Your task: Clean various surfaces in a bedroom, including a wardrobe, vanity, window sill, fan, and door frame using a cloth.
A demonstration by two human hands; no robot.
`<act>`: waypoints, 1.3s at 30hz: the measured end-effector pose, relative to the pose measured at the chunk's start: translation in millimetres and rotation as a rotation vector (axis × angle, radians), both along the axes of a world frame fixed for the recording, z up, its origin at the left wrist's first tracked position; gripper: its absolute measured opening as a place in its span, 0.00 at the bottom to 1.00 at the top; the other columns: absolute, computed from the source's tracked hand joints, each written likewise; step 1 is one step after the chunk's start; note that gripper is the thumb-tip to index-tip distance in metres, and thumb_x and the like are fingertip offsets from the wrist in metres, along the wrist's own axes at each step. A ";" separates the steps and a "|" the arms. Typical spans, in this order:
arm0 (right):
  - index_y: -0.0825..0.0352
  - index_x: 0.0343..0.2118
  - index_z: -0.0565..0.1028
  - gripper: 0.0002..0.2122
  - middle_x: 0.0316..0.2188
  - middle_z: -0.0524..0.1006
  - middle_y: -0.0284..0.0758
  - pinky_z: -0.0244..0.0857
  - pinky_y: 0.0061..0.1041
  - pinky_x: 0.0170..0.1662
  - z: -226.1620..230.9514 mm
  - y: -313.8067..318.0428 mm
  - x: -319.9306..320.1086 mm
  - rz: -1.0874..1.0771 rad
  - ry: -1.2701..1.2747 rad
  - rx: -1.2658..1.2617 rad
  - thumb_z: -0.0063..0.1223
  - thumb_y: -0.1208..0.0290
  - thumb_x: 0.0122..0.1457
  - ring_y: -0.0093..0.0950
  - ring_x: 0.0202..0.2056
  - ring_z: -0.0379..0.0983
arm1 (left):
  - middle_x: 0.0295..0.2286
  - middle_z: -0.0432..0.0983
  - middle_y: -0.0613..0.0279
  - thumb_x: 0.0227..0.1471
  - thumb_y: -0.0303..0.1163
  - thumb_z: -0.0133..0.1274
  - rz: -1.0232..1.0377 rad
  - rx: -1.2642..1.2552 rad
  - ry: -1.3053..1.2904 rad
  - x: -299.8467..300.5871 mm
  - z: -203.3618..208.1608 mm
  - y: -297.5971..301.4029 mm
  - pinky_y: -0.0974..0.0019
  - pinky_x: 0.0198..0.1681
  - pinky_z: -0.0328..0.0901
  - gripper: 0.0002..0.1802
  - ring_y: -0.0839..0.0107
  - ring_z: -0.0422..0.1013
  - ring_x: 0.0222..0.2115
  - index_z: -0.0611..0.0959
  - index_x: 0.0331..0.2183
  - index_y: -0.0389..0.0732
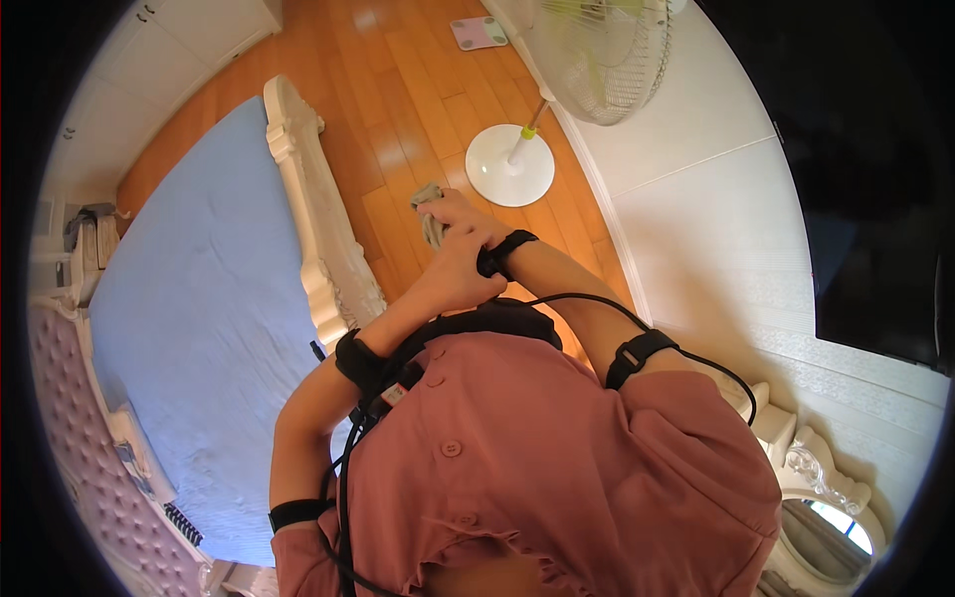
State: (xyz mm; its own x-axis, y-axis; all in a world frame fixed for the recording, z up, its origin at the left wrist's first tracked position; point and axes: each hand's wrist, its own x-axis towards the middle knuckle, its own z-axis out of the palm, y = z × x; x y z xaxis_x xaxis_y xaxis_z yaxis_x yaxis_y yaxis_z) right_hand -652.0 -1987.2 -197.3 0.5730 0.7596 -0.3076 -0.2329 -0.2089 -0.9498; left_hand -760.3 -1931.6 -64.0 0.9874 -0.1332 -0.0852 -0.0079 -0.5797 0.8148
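The person's right hand [456,210], nearer than the left hand [461,271], curls its fingers around a grey-green cloth [433,231] at its left, lengthwise near to far; left fingers touch the right wrist's black strap [517,241], their grip unclear.

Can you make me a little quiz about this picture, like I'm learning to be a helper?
1. Which hand holds the grey-green cloth: left or right?
2. True or false: the sheet on the bed is red.
3. Fill the gap: the fan's round white base stands on the ____ floor.

Key:
1. The right hand.
2. False: the sheet is blue.
3. wooden
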 end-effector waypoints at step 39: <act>0.67 0.49 0.63 0.19 0.41 0.68 0.33 0.54 0.21 0.49 1.1 -8.2 -18.6 -0.029 0.244 0.103 0.45 0.70 0.53 0.23 0.45 0.61 | 0.17 0.73 0.64 0.28 0.30 0.58 0.048 -0.119 0.312 21.5 5.5 -4.8 0.75 0.24 0.63 0.11 0.78 0.68 0.19 0.78 0.19 0.34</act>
